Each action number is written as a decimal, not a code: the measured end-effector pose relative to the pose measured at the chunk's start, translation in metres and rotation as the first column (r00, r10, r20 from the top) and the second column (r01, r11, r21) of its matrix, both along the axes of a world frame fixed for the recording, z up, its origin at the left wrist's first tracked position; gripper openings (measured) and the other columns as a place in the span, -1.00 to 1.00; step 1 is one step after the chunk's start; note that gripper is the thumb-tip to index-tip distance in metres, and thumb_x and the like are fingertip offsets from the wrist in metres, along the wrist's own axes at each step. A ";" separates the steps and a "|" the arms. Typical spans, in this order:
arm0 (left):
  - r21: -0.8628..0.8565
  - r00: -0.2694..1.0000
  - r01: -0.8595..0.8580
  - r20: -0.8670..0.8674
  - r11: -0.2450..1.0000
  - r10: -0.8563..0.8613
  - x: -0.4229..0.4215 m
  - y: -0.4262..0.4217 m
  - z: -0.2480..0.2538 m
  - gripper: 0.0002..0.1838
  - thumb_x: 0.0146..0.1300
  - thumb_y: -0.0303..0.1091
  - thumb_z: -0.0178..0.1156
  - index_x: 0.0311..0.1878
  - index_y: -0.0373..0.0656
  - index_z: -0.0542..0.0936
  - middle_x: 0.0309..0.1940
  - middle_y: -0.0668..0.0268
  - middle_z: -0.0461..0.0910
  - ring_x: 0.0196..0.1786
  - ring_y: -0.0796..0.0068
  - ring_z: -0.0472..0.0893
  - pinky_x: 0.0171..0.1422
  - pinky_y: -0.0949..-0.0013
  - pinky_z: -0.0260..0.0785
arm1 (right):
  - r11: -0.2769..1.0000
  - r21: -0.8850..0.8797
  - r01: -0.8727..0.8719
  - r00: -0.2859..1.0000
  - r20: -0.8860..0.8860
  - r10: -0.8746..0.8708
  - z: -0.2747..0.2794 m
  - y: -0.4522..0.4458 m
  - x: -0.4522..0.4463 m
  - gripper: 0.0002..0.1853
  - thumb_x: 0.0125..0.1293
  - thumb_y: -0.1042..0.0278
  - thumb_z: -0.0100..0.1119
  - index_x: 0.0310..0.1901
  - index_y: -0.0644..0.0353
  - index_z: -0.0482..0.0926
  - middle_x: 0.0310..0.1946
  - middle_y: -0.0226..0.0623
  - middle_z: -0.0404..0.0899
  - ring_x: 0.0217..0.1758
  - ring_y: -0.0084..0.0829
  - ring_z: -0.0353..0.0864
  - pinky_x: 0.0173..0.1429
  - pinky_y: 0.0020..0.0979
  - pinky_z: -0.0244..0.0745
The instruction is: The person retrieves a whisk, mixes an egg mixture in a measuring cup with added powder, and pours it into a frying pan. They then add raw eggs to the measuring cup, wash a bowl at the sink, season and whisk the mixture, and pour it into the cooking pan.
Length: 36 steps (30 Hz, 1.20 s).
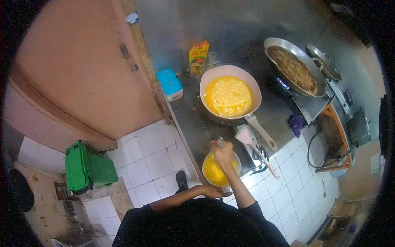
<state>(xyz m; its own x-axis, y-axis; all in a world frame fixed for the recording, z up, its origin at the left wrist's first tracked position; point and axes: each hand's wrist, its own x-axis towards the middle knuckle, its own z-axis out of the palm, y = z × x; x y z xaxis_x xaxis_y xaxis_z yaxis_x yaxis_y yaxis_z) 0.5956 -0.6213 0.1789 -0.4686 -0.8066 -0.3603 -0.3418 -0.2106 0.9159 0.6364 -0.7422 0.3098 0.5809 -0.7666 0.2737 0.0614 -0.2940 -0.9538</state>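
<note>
A bowl [238, 165] of yellow beaten egg [214, 173] is at the counter's front edge, close to my body. My left hand [213, 191] is closed at the near side of its rim. Above the bowl, my right hand [222, 154] is wrapped around the handle of a utensil [221, 142]; its lower end is hidden, so its kind is unclear. Just beyond is a light-coloured frying pan [257, 88] with partly set egg [230, 96] and runny yellow around it. A pink spatula [246, 136] lies beside the pan's handle [262, 133].
At the back right, a metal wok [269, 43] of brown food in oil sits over a blue flame [283, 83]. Blue-lidded containers [170, 84] and a yellow pouch [198, 55] stand at the back left. A green bin [88, 166] is on the floor. A purple cloth [296, 124] lies right.
</note>
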 end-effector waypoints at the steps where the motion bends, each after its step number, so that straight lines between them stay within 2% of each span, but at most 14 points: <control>1: 0.019 1.000 -0.012 -0.014 1.000 0.012 0.000 0.001 0.001 -0.34 0.27 0.20 -0.31 -0.15 -0.32 0.43 -0.47 0.09 0.52 -0.45 0.27 0.48 -0.23 0.16 0.32 | 0.994 -0.014 -0.111 0.992 -0.064 0.110 0.013 0.003 0.007 -0.69 0.16 0.34 0.18 -0.67 0.25 0.42 -0.77 -0.40 0.37 -0.69 -0.60 0.25 -0.58 -0.43 0.18; 5: 0.219 0.995 -0.051 0.092 0.974 0.031 0.023 -0.004 0.092 -0.18 0.23 0.35 -0.32 -0.02 -0.33 0.46 -0.22 0.07 0.55 -0.19 0.26 0.51 -0.07 0.18 0.35 | 0.983 0.176 0.051 0.999 -0.024 -0.047 0.067 -0.005 -0.005 -0.67 0.18 0.36 0.16 -0.69 0.24 0.38 -0.77 -0.40 0.37 -0.69 -0.57 0.26 -0.57 -0.39 0.19; 7: -0.033 0.959 -0.235 -0.167 0.971 0.227 -0.001 0.010 -0.035 -0.36 0.30 0.16 -0.18 0.11 -0.28 0.37 -0.01 0.07 0.49 0.10 0.21 0.43 0.23 0.16 0.20 | 0.995 0.091 0.031 0.995 -0.101 -0.022 0.008 -0.005 -0.004 -0.70 0.12 0.26 0.26 -0.63 0.27 0.51 -0.67 -0.39 0.48 -0.58 -0.55 0.41 -0.44 -0.45 0.32; 10: 0.217 0.963 -0.162 -0.178 0.963 0.202 0.012 0.012 -0.004 -0.39 0.28 0.12 -0.09 0.17 -0.22 0.33 0.16 0.13 0.34 0.22 0.30 0.32 0.32 0.23 0.11 | 0.987 -0.045 -0.155 0.985 -0.087 0.151 0.060 0.013 0.002 -0.72 0.17 0.26 0.23 -0.58 0.24 0.52 -0.74 -0.51 0.36 -0.69 -0.56 0.28 -0.58 -0.47 0.23; 11: 0.317 0.963 -0.125 -0.188 0.940 0.192 0.015 0.013 -0.011 -0.38 0.27 0.13 -0.07 0.18 -0.20 0.33 0.20 0.13 0.31 0.24 0.31 0.30 0.33 0.24 0.10 | 0.970 0.245 -0.015 0.998 -0.055 0.029 0.055 0.001 -0.001 -0.71 0.10 0.19 0.29 -0.53 0.27 0.53 -0.73 -0.51 0.37 -0.64 -0.56 0.33 -0.49 -0.46 0.29; 13: 0.240 0.924 -0.270 -0.208 0.932 0.321 0.030 0.031 0.006 -0.38 0.22 0.18 -0.01 0.06 -0.22 0.43 0.02 0.14 0.46 0.09 0.33 0.42 0.21 0.27 0.20 | 0.977 0.211 0.018 1.000 -0.027 -0.012 -0.025 -0.021 -0.005 -0.73 0.07 0.21 0.32 -0.54 0.24 0.53 -0.73 -0.55 0.35 -0.66 -0.64 0.30 -0.55 -0.52 0.23; 17: 0.250 0.942 -0.313 -0.039 0.916 0.333 0.072 0.056 0.024 -0.40 0.12 0.22 0.10 -0.16 -0.23 0.50 -0.38 0.27 0.51 -0.20 0.38 0.48 -0.01 0.28 0.28 | 0.981 0.082 -0.175 0.969 -0.162 0.186 0.043 0.011 0.006 -0.73 0.15 0.24 0.26 -0.58 0.19 0.49 -0.75 -0.55 0.33 -0.69 -0.69 0.28 -0.63 -0.57 0.12; 19: 0.288 0.896 -0.394 -0.093 0.873 0.435 0.091 0.059 0.033 -0.48 0.06 0.14 0.20 -0.25 -0.22 0.53 -0.43 0.33 0.52 -0.27 0.46 0.49 -0.16 0.37 0.34 | 0.924 0.381 0.004 1.000 0.006 -0.007 0.055 -0.004 -0.001 -0.66 0.12 0.21 0.27 -0.65 0.22 0.43 -0.70 -0.39 0.40 -0.59 -0.56 0.31 -0.45 -0.41 0.26; 22: 0.287 0.885 -0.433 -0.046 0.855 0.464 0.118 0.052 0.032 -0.42 0.03 0.21 0.18 -0.23 -0.20 0.56 -0.41 0.32 0.52 -0.26 0.46 0.49 -0.07 0.38 0.27 | 0.995 0.093 -0.044 0.993 -0.106 0.054 0.005 0.013 0.011 -0.67 0.09 0.22 0.30 -0.66 0.19 0.42 -0.69 -0.39 0.42 -0.62 -0.57 0.29 -0.48 -0.39 0.25; 28: 0.022 0.854 -0.512 -0.092 0.859 0.512 0.166 0.048 0.034 -0.41 0.07 0.17 0.17 -0.12 -0.23 0.57 -0.34 0.37 0.51 -0.20 0.49 0.46 -0.02 0.39 0.25 | 0.958 0.287 0.016 1.000 -0.018 -0.011 0.011 0.004 0.011 -0.86 0.10 0.35 0.25 -0.47 0.22 0.54 -0.58 -0.37 0.48 -0.56 -0.56 0.42 -0.46 -0.51 0.31; 30: -0.071 0.541 -0.836 -0.278 0.545 0.794 0.160 0.036 0.025 -0.45 0.07 0.12 0.21 -0.12 -0.23 0.58 -0.35 0.38 0.53 -0.22 0.51 0.45 -0.05 0.38 0.26 | 0.952 -0.204 -0.230 0.962 -0.196 0.190 -0.027 0.012 0.023 -0.85 0.17 0.42 0.16 -0.54 0.17 0.52 -0.70 -0.47 0.40 -0.73 -0.69 0.27 -0.67 -0.62 0.05; 33: 0.176 0.428 -0.748 -0.609 0.640 0.668 0.174 0.004 -0.012 -0.65 0.08 -0.03 0.24 -0.29 -0.13 0.55 -0.46 0.49 0.44 -0.24 0.60 0.47 -0.17 0.40 0.34 | 0.976 0.180 -0.121 0.991 -0.029 0.128 0.051 0.024 0.023 -0.85 0.10 0.43 0.20 -0.57 0.22 0.52 -0.77 -0.48 0.34 -0.74 -0.63 0.28 -0.65 -0.54 0.14; 34: 0.455 0.179 -0.791 -0.468 0.409 0.866 0.168 -0.005 -0.014 -0.47 0.06 0.05 0.23 -0.05 -0.19 0.53 -0.18 0.38 0.51 -0.05 0.50 0.44 0.04 0.38 0.28 | 0.957 0.289 -0.009 0.999 0.052 -0.007 0.023 0.013 0.023 -0.83 0.05 0.42 0.23 -0.61 0.24 0.51 -0.78 -0.48 0.35 -0.74 -0.62 0.27 -0.64 -0.50 0.17; 36: 0.179 0.428 -0.833 -0.390 0.524 0.815 0.170 -0.015 -0.018 -0.50 0.07 0.03 0.22 -0.07 -0.19 0.54 -0.22 0.41 0.51 -0.12 0.53 0.45 -0.01 0.41 0.29 | 0.975 0.178 -0.133 0.988 -0.057 0.145 -0.025 0.010 0.024 -0.81 0.07 0.43 0.22 -0.64 0.23 0.49 -0.78 -0.48 0.35 -0.73 -0.63 0.28 -0.64 -0.53 0.17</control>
